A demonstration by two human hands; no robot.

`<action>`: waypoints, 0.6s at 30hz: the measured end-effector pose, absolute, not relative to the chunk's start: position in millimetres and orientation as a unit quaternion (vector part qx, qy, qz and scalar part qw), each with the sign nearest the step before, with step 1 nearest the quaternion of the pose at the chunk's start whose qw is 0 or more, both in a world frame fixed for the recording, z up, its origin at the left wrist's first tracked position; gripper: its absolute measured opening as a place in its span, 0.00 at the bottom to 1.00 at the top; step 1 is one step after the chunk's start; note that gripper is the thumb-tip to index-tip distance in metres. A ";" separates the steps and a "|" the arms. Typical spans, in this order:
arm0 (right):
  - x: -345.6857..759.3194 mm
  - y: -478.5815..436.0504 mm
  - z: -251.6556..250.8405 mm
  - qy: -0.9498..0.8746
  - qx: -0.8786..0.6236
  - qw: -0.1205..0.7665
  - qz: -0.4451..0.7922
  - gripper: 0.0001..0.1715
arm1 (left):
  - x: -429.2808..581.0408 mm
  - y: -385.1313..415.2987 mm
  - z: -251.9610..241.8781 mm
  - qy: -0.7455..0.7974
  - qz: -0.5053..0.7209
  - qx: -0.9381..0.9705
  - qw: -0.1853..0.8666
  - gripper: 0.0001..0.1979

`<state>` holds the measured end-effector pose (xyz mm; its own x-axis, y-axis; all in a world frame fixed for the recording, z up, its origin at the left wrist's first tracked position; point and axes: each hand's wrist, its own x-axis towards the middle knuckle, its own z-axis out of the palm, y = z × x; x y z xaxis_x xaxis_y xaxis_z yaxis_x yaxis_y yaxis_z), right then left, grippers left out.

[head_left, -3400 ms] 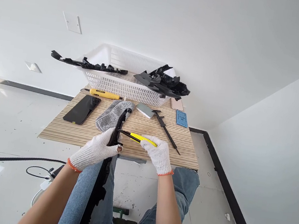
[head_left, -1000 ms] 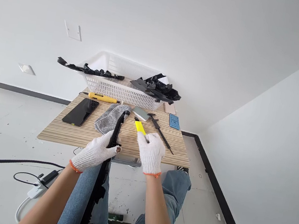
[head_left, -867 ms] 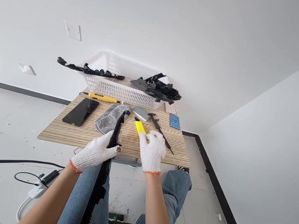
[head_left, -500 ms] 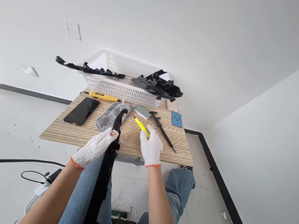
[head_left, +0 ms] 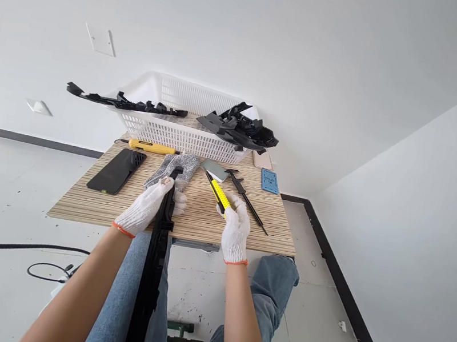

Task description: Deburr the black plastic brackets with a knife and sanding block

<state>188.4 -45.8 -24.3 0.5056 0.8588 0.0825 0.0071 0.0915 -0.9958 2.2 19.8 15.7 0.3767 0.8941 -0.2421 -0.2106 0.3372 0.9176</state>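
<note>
My left hand (head_left: 145,208), in a white knit glove, is closed around a long black plastic trim strip (head_left: 151,274). The strip runs from my lap up over the table's front edge, and its far end rests on a grey cloth (head_left: 172,165). My right hand (head_left: 236,227), also gloved, grips a yellow utility knife (head_left: 219,191). The knife's tip points up and left, a short way right of the strip and apart from it.
The striped wooden table (head_left: 88,204) holds a black phone (head_left: 116,170), a yellow screwdriver (head_left: 150,147), a grey block (head_left: 214,169), a black rod tool (head_left: 247,200) and a blue card (head_left: 269,180). A white basket (head_left: 182,132) with black plastic parts (head_left: 239,128) stands at the back. Cables (head_left: 3,246) lie on the floor at left.
My left hand slid up the strip toward the cloth and the strip turned more upright. My right hand swung the knife from across the strip to point away, up and left.
</note>
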 end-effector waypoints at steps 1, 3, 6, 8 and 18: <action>188.7 -45.0 -23.6 -0.345 -0.554 0.668 0.357 0.25 | 1.6 20.2 14.2 0.405 0.393 0.419 0.711 0.25; 189.3 -44.5 -21.6 -0.306 -0.513 0.701 0.391 0.23 | 0.6 20.2 11.6 0.410 0.403 0.414 0.706 0.25; 190.0 -46.4 -17.5 -0.295 -0.494 0.712 0.403 0.22 | -0.1 18.7 9.2 0.407 0.406 0.430 0.696 0.25; 189.7 -48.4 -14.6 -0.298 -0.497 0.708 0.404 0.21 | -0.3 17.3 8.6 0.401 0.404 0.440 0.694 0.25; 191.0 -54.6 -15.8 -0.458 -0.605 0.514 0.400 0.20 | 3.5 19.6 9.3 0.415 0.391 0.463 0.679 0.25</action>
